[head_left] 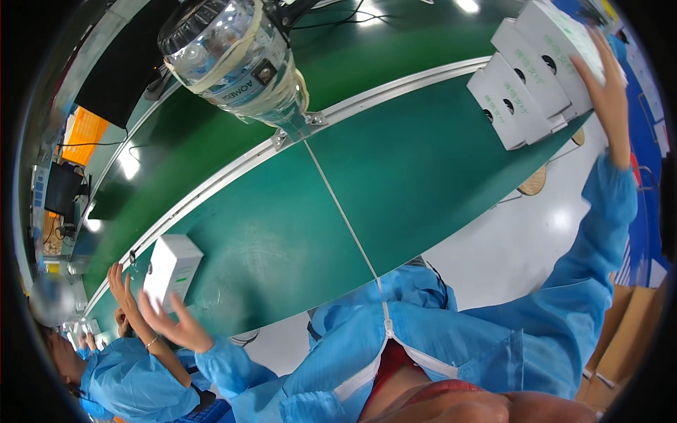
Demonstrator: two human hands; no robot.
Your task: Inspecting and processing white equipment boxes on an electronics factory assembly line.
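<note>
At the lower left, my left hand (pixel 176 323) has its fingers spread beside a white carton (pixel 173 264) with a small green mark. Its fingertips come up to the carton's lower end; whether they touch it I cannot tell. Far to the right, my right hand (pixel 605 90) reaches up along the outer side of several stacked white boxes (pixel 525 88). Its fingers are stretched out against the top box (pixel 557 42), with the thumb apart on its near face. These boxes carry green print and dark round marks.
Both cartons stand on a green worktable (pixel 296 211) with a metal rail (pixel 211 180). A clear plastic bottle (pixel 233 63), wrapped in tape, juts over the table. At left, a co-worker's hand (pixel 125 292) is close to the single carton. Cardboard boxes (pixel 624 338) stand at lower right.
</note>
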